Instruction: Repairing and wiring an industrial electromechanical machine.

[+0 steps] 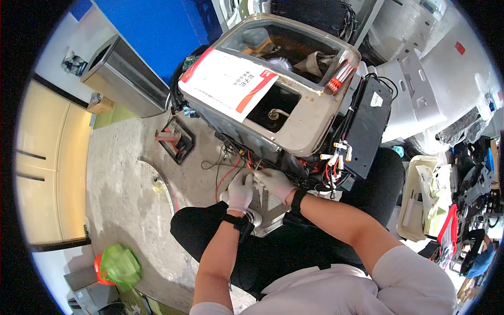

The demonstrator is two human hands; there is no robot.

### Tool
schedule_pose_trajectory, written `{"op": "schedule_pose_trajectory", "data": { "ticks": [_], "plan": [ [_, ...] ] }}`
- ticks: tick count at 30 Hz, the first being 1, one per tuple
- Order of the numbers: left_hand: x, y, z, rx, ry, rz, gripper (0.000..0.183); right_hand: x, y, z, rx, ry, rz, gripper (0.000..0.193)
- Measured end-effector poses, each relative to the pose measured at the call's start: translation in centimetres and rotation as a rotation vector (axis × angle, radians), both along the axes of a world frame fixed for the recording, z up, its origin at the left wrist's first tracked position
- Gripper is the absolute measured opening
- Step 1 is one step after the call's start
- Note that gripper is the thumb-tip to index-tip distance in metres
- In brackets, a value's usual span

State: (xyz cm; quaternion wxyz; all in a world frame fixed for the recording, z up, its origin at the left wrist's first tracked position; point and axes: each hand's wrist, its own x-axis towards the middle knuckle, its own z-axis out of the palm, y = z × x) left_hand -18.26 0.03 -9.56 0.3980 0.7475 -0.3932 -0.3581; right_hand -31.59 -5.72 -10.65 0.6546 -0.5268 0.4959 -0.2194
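A grey machine with a box-shaped body [307, 123] stands in front of me, its top open. Thin red and black wires [249, 159] come out low on its near side. Both my hands wear white gloves and are close together at these wires. My right hand [275, 185] is closed, its fingertips pinching what looks like a thin wire. Just left of it, my left hand [240, 193] has its fingers curled together; what they hold is too small to make out. White connectors [338, 153] on a bundle of wires hang by a black panel [366, 126] to the right.
A printed sheet [226, 84] and red-and-white sticks [340, 77] lie on the machine's top. On the floor to the left are a black frame [184, 140] and a curved strip [163, 181]. A beige bin [408, 212] of parts stands at right, a metal trash can [128, 79] at far left.
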Motion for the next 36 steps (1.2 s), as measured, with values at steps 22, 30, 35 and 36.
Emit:
{"op": "schedule_pose_trajectory", "data": {
  "ticks": [22, 30, 35, 36],
  "plan": [
    [2.8, 2.0, 2.0, 0.327, 0.143, -0.364, 0.033, 0.5, -1.2, -2.0, 0.016, 0.040, 0.051, 0.035],
    [1.7, 2.3, 0.0, 0.146, -0.146, -0.113, 0.024, 0.7, -1.8, -1.3, 0.483, -0.156, 0.016, 0.037],
    [1.3, 2.0, 2.1, 0.123, 0.095, -0.055, 0.029, 0.8, -1.2, -0.9, 0.365, -0.171, -0.034, 0.032],
    [1.3, 1.9, 2.4, 0.226, 0.246, -0.019, 0.029, 0.9, -1.2, -1.1, 0.294, -0.130, -0.015, 0.030]
  ]
}}
